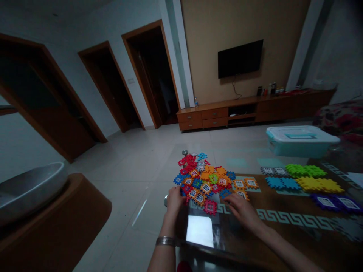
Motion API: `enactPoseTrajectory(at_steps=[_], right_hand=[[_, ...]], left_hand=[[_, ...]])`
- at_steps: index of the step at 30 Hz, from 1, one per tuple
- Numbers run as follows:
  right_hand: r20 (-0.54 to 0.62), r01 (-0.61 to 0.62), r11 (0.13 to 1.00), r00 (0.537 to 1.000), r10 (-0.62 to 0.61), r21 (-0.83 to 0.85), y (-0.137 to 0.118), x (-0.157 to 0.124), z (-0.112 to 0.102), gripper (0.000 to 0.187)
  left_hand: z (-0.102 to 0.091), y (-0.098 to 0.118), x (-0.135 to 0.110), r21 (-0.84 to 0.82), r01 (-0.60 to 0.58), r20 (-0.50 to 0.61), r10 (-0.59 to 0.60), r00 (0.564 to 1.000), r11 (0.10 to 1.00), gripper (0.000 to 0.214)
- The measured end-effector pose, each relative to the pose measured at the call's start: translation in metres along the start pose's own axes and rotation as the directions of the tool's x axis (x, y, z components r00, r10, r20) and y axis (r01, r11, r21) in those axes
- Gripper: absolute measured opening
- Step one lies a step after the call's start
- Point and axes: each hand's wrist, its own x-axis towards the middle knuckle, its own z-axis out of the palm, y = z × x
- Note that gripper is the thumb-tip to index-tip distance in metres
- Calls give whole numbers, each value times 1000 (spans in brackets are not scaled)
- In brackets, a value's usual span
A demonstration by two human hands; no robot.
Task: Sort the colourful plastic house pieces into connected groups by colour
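Note:
A heap of coloured plastic interlocking tiles (pixel 204 177), red, orange, blue and green, lies on the corner of a glass-topped table (pixel 283 223). My left hand (pixel 174 199), with a metal bangle on the wrist, rests at the heap's near left edge, fingers curled among the tiles. My right hand (pixel 241 207) lies at the heap's near right edge, fingers bent toward an orange tile (pixel 241 194). A pink tile (pixel 210 207) sits between the two hands. Whether either hand holds a piece is hidden.
Sorted tiles lie to the right: green (pixel 304 170), blue (pixel 282 183), yellow (pixel 319 184), purple (pixel 336 202), grey (pixel 273 170). A teal lidded box (pixel 300 140) stands at the back. A metal basin (pixel 28 187) sits on a wooden stand at left. Tiled floor lies beyond.

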Motion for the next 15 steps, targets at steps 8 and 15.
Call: enactPoseTrajectory(at_steps=[8, 15], right_hand=[[140, 13, 941, 989, 37, -339, -64, 109, 44, 27], [164, -157, 852, 948, 272, -500, -97, 152, 60, 25]], left_hand=[[-4, -10, 6, -251, 103, -22, -112, 993, 963, 27], [-4, -30, 13, -667, 144, -8, -201, 980, 731, 25]])
